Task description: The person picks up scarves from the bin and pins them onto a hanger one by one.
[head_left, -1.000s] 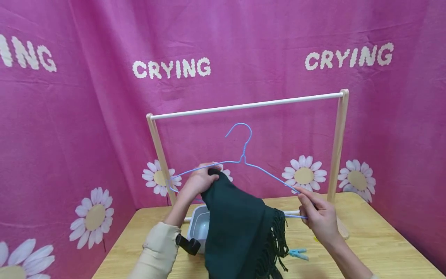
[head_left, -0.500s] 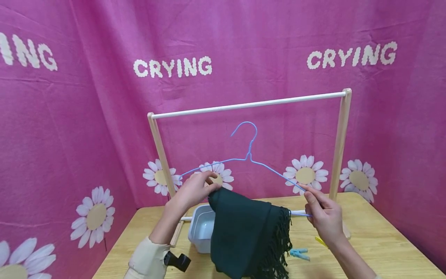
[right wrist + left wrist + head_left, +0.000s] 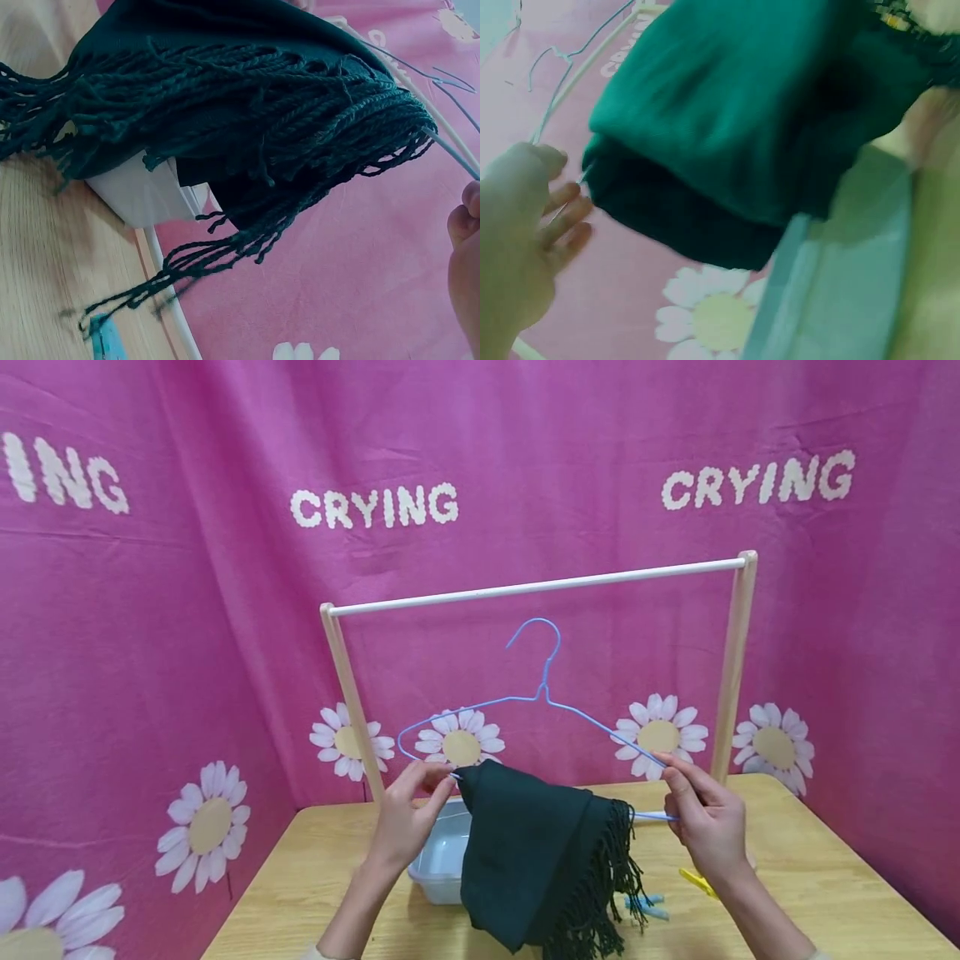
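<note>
A dark green fringed scarf (image 3: 540,852) is draped over the lower bar of a blue wire hanger (image 3: 546,672), its fringe at the right side. My left hand (image 3: 405,814) pinches the hanger's lower bar just left of the scarf's folded edge. At the other end, my right hand (image 3: 708,814) grips the hanger's right corner. In the left wrist view the scarf (image 3: 712,90) hangs in layers beside the left hand (image 3: 525,232), whose fingers bend around the wire. The right wrist view shows the twisted fringe (image 3: 247,97) near the right hand (image 3: 466,277).
Behind the scarf stands a wooden rack with a white top bar (image 3: 540,585). A grey plastic basin (image 3: 437,885) sits on the wooden table (image 3: 292,877), partly hidden by the scarf. A blue clothespin (image 3: 652,910) and a yellow clothespin (image 3: 697,883) lie at right. A pink curtain (image 3: 225,635) surrounds the table.
My left hand has let go of the scarf's top edge and moved down to the hanger's lower bar. The scarf now lies lower over that bar, and the hanger has shifted slightly right.
</note>
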Action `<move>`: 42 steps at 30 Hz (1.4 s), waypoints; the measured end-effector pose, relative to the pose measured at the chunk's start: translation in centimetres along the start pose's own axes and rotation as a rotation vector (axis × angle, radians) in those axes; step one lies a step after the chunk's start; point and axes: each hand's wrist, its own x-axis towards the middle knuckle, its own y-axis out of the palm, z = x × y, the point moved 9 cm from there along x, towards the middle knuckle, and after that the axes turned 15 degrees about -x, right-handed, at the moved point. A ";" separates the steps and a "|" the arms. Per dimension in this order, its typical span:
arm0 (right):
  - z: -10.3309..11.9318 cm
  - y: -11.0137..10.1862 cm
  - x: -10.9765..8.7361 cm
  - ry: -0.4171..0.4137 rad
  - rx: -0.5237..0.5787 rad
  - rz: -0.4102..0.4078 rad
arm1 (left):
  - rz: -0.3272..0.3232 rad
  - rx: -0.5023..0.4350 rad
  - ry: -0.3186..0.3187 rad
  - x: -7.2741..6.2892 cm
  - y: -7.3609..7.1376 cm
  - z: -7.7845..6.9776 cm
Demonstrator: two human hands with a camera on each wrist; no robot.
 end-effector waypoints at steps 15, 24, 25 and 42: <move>-1.7 -0.1 -0.6 0.121 -0.041 0.029 | 0.070 -0.387 -0.350 -2.2 4.2 4.2; -1.1 0.4 -0.5 -0.073 0.025 0.062 | 0.026 -0.429 -0.454 -1.5 4.1 3.5; -1.1 0.5 -0.5 -0.094 0.031 0.066 | 0.014 -0.401 -0.459 -1.3 3.8 3.1; -0.5 0.7 -0.6 -0.125 0.036 -0.009 | -0.152 -0.214 -0.391 0.6 0.9 -0.5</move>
